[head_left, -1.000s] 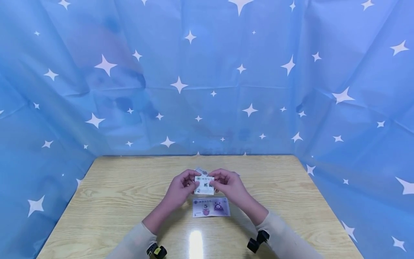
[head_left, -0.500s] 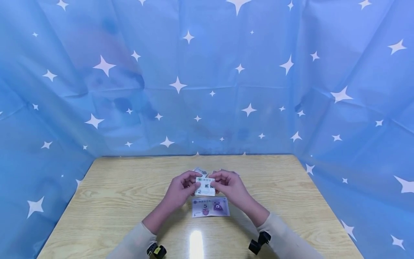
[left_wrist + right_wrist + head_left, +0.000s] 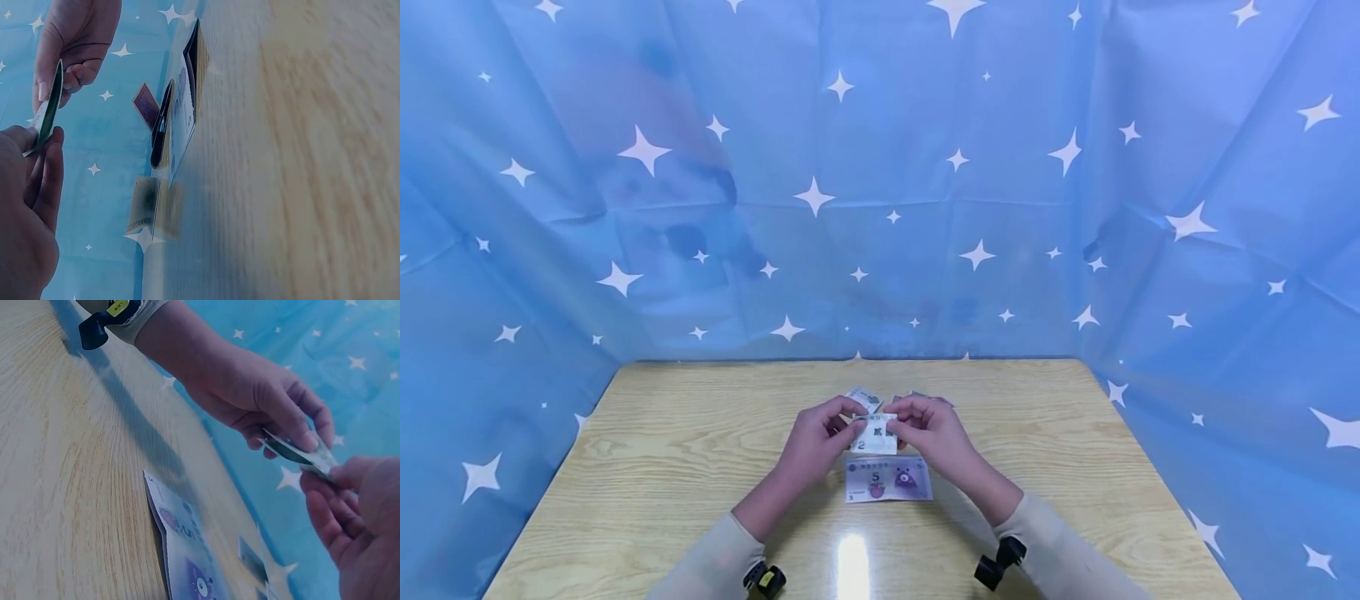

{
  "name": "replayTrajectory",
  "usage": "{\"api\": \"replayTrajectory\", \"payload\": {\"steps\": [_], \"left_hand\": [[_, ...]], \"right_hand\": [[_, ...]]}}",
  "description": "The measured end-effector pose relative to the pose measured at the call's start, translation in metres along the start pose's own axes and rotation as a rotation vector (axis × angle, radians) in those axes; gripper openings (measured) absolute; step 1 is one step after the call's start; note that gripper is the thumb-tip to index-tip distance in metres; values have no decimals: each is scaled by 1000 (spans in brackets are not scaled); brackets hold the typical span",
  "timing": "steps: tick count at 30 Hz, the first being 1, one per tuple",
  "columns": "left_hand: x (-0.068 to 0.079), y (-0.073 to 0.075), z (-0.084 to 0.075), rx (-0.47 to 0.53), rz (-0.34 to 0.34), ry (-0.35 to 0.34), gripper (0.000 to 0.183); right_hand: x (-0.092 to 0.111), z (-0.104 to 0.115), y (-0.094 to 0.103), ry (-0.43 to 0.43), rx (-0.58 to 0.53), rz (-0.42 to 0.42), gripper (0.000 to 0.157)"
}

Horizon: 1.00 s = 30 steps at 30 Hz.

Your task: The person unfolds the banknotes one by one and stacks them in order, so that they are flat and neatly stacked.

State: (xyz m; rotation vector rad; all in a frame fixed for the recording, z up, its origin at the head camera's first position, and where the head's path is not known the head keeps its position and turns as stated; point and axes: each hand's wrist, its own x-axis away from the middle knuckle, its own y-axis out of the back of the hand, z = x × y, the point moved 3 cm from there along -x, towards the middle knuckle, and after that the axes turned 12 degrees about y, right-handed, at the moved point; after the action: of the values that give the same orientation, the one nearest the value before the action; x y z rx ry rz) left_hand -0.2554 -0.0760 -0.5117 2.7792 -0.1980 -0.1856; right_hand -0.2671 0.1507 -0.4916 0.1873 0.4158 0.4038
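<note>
Both hands hold one small pale green-and-white play banknote (image 3: 872, 439) marked 2, above the middle of the table. My left hand (image 3: 818, 435) pinches its left side between thumb and fingers; my right hand (image 3: 936, 431) pinches the right side the same way. The right wrist view shows the banknote (image 3: 320, 460) doubled over, its layers parted at one end. Just nearer to me a purple banknote (image 3: 888, 480) marked 5 lies on the table, creased and slightly raised along its edge in the left wrist view.
Behind the hands, more banknotes lie on the wooden table (image 3: 685, 467): a greyish one (image 3: 867, 398) at left and another (image 3: 938, 399) partly hidden by the right hand. A blue star-patterned cloth (image 3: 880, 233) hangs around the table's back and sides.
The held banknote has dipped slightly toward the table and its top edge tips away. A little more of the greyish banknote behind shows. Both hands keep their grip; the purple banknote stays put.
</note>
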Motion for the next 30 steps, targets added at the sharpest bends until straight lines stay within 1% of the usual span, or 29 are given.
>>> {"api": "replayTrajectory", "payload": {"steps": [3, 5, 8, 11, 14, 17, 20, 26, 30], "left_hand": [[0, 0, -1, 8, 3, 10, 8], [-1, 0, 0, 23, 20, 39, 7], [-2, 0, 2, 51, 57, 93, 8], [-3, 0, 3, 42, 97, 123, 12], [-4, 0, 4, 19, 124, 117, 12], [-5, -1, 3, 13, 133, 102, 8], [-4, -2, 3, 32, 135, 85, 6], [-4, -3, 0, 86, 121, 79, 7], [-3, -4, 0, 105, 120, 90, 7]], "right_hand": [[1, 0, -1, -12, -11, -8, 19], [2, 0, -2, -19, -14, -10, 20], [2, 0, -4, -15, -8, -6, 20], [2, 0, -5, 1, 8, -6, 19], [2, 1, -6, 8, 19, -3, 18], [2, 1, -6, 4, 23, 2, 18], [3, 2, -6, 10, 24, 11, 19], [3, 6, -4, 86, 23, 68, 23], [2, 6, -2, 72, 27, 102, 20]]}}
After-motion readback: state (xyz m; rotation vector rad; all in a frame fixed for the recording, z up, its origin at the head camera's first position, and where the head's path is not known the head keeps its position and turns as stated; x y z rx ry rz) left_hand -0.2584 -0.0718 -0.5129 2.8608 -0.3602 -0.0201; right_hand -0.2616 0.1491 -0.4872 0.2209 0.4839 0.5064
